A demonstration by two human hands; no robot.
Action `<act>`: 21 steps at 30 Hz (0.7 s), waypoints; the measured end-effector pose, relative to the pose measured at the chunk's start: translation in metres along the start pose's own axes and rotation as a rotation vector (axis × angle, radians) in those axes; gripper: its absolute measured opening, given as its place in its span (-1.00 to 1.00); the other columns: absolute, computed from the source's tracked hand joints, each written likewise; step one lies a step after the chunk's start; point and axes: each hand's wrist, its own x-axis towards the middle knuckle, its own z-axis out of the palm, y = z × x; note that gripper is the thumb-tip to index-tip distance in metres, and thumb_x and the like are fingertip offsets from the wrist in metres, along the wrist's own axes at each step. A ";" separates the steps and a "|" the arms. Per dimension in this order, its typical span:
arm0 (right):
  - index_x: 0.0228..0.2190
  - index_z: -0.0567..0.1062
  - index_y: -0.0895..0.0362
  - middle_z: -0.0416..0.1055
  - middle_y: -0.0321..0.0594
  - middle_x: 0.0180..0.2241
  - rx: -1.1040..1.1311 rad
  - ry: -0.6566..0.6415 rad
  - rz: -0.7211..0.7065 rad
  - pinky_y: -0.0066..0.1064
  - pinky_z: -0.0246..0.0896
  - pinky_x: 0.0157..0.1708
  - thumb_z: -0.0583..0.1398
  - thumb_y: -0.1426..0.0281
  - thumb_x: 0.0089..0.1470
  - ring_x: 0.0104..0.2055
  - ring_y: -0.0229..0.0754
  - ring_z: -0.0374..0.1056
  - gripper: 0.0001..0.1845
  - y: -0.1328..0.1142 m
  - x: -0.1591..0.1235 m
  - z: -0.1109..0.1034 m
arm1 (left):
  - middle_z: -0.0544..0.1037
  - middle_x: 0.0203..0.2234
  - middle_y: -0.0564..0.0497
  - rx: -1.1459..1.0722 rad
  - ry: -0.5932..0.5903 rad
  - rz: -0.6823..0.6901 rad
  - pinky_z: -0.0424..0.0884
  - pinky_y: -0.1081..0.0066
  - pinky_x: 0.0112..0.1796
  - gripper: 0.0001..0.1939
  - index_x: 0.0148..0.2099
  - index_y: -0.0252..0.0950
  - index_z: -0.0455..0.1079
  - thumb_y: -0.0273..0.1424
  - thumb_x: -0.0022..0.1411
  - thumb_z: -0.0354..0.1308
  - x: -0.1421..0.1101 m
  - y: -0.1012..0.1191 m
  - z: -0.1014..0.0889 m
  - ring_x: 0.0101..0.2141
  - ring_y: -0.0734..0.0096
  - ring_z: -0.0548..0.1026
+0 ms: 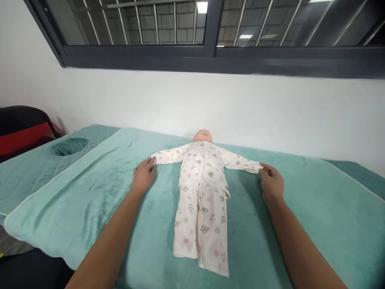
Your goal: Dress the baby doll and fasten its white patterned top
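Observation:
A baby doll (202, 135) lies on its back on a teal blanket (90, 192), dressed in a white printed top and trousers (201, 188), arms spread wide. My left hand (143, 176) rests on the blanket with its fingers stretched out, the fingertips touching the end of the doll's left-side sleeve (164, 157). My right hand (271, 182) is curled, its fingertips pinching the cuff of the other sleeve (245, 163).
The blanket covers a padded teal table with a face hole (69, 146) at the left. A white wall runs close behind the doll's head, with a dark-framed window (210, 52) above. A black and red chair (24, 130) stands at the far left.

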 end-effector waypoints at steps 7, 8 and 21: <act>-0.05 0.57 0.15 0.38 -0.27 -0.53 -0.186 0.133 -0.008 -0.39 0.10 -0.52 0.15 0.27 -0.09 -0.58 -0.27 0.14 -0.46 0.004 0.007 -0.007 | 0.27 0.29 -0.09 -0.031 0.037 -0.025 0.21 0.21 0.21 -0.42 0.34 -0.26 0.19 -0.36 0.29 -0.04 0.001 -0.001 0.002 0.24 0.17 0.28; -0.05 0.57 0.17 0.40 -0.23 -0.51 -0.252 0.135 -0.037 -0.35 0.16 -0.48 0.13 0.28 -0.07 -0.55 -0.22 0.20 -0.47 0.006 0.010 -0.008 | 0.27 0.29 -0.09 -0.023 0.034 -0.030 0.21 0.21 0.21 -0.42 0.34 -0.26 0.20 -0.36 0.29 -0.04 0.001 0.000 0.002 0.24 0.17 0.28; 0.09 0.39 0.22 0.19 0.09 0.24 -0.639 -0.250 -0.658 -0.04 0.02 0.26 0.04 0.26 0.18 0.29 0.09 0.08 -0.49 -0.014 -0.022 0.023 | 0.16 0.34 -0.09 0.091 -0.007 0.008 0.22 0.01 0.19 -0.41 0.36 -0.27 0.15 -0.42 0.29 -0.10 -0.004 0.009 -0.003 0.29 0.10 0.17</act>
